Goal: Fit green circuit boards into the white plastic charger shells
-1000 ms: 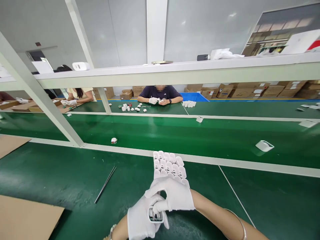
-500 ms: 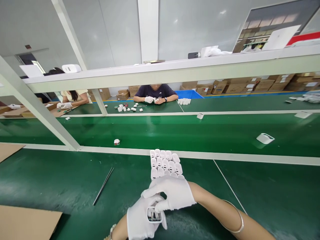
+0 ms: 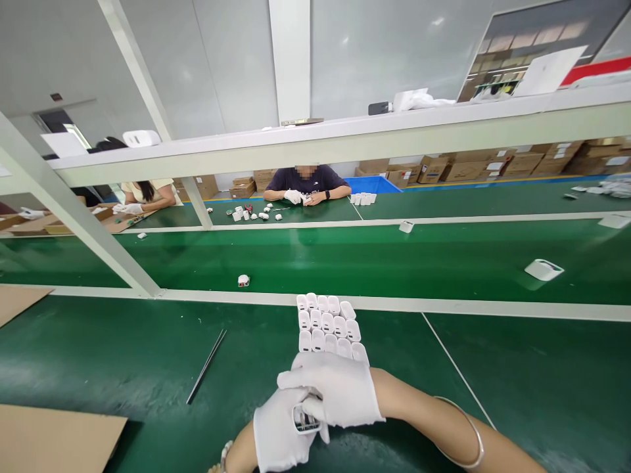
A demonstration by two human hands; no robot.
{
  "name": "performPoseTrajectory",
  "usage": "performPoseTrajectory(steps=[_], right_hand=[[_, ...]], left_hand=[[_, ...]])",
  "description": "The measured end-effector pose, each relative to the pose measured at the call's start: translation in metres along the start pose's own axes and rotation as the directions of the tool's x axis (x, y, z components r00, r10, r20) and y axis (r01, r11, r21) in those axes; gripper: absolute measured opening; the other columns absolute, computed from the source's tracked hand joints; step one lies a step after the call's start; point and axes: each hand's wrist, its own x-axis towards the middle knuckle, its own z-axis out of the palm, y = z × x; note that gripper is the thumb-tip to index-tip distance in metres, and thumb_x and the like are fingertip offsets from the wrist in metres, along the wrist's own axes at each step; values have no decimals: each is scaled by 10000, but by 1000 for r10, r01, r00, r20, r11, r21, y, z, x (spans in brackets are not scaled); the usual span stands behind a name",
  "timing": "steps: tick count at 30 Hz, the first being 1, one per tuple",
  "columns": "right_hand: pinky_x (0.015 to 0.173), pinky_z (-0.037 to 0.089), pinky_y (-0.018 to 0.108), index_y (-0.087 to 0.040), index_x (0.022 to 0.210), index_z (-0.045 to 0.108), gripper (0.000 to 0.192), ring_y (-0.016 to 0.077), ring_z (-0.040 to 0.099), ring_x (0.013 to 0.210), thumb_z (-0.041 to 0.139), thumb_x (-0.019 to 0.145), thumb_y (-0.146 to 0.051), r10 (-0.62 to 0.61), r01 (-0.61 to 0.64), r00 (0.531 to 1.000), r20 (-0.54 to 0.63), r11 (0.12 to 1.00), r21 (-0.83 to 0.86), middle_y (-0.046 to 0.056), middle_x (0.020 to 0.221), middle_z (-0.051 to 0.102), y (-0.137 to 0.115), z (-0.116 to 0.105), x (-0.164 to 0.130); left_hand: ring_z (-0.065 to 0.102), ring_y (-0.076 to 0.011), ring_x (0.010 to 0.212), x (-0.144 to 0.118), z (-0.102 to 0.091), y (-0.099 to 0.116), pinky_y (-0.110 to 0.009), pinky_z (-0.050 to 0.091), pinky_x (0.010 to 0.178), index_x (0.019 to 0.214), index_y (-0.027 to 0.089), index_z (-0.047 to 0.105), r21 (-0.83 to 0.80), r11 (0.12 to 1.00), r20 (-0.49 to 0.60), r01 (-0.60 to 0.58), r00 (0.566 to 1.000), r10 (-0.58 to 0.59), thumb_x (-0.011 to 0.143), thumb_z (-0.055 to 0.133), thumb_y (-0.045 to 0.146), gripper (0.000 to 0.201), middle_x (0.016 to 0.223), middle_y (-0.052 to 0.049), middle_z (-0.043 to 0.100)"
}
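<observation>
In my gloved left hand is a white charger housing, its open end facing me and metal parts showing inside. My gloved right hand lies across the top, closed over the housing and the left fingers. Its thumb presses at the opening, and the fingertips on the far side are hidden. Just beyond my hands stand several white charger housings in close rows; the nearest ones are partly covered by the right hand. A pair of tweezers lies on the green table to the left.
A green conveyor belt runs past the table, carrying a small white part and a white housing. A slanted frame post stands at left. Cardboard lies near left. Across the belt, a co-worker handles white parts.
The loose parts on the belt have moved to the right. My right thumb has shifted slightly at the housing's opening, and both hands still hold it.
</observation>
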Motion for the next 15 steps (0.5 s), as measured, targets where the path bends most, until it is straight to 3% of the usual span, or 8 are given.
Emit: performPoseTrajectory(steps=[2,4,6,8,10,12,14,15], right_hand=[[669,424,236,-191,895,615,112,140,550,784,523,846,-148,15,-7,993,-120,998,69,18,871,581,1,-6,-6],[796,440,294,-183,913,632,123,181,565,919,529,887,-245,123,-90,955,-270,987,131,58,988,616,0,-7,-9],[737,442,312,-172,787,616,211,201,569,855,640,819,-380,276,-246,907,-319,960,132,64,926,625,-4,-3,-8],[609,395,290,-171,684,582,394,192,549,716,772,643,-513,390,-388,882,-263,920,63,44,792,601,-9,5,-3],[547,327,276,-171,686,592,482,180,529,649,787,568,-596,480,-493,846,-233,870,5,41,761,592,-11,13,3],[543,285,279,-177,743,612,461,183,533,662,707,675,-623,563,-579,779,-277,815,26,43,774,610,-9,18,8],[570,281,291,-184,786,613,429,183,530,688,604,792,-613,617,-611,720,-317,781,134,36,771,621,-2,19,10],[592,293,295,-184,790,609,420,178,521,697,582,819,-602,624,-572,723,-297,782,248,31,763,620,2,18,11]], left_hand=[[608,-125,706,-6,-6,1,-275,535,627,1035,132,603,25,999,-9,-25,1000,26,922,585,339,236,909,-32,632],[567,-110,627,-9,-10,2,-250,501,578,995,144,584,46,997,-48,-64,997,66,875,640,306,210,810,-7,605],[566,-129,665,-9,-9,3,-265,496,620,983,179,537,59,992,-101,-114,988,120,768,724,242,292,810,-4,587],[589,-185,824,-5,-5,3,-320,505,759,1003,209,468,76,977,-164,-201,964,211,651,771,188,465,924,-30,580],[585,-210,913,0,0,4,-360,503,813,1013,226,392,115,940,-271,-321,900,341,617,750,166,537,1089,-72,529],[594,-196,903,3,1,6,-350,519,760,1007,239,346,212,902,-439,-377,788,432,660,684,133,495,1235,-115,438],[605,-182,874,3,-3,9,-332,524,711,990,238,385,374,879,-562,-295,682,468,717,620,106,383,1301,-123,392],[610,-191,891,3,-6,10,-335,527,713,994,235,433,457,860,-585,-226,652,482,746,605,110,327,1303,-119,402]])
